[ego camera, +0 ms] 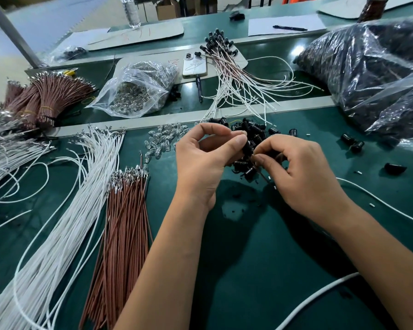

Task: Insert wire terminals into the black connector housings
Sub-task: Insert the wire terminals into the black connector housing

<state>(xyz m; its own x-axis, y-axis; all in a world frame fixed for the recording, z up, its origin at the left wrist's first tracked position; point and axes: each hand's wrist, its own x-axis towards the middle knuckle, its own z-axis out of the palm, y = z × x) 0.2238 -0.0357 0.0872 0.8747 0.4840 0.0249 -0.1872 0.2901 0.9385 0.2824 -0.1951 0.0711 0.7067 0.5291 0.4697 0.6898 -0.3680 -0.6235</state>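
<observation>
Head view: left hand [200,160] in middle of frame, thumb and finger pinched on small black housing [247,147]. Right hand [303,172] just beside it, fingers curled, pinching thin brown wire [262,176] right at housing's lower end. Pile of black housings [250,129] on green bench [248,270] just behind hands. White wires [65,210] and brown wires [124,222] lie lower left. Clear bag [138,91] upper middle – big dark bag [372,67] upper right. Phone [194,65] near top middle.
</observation>
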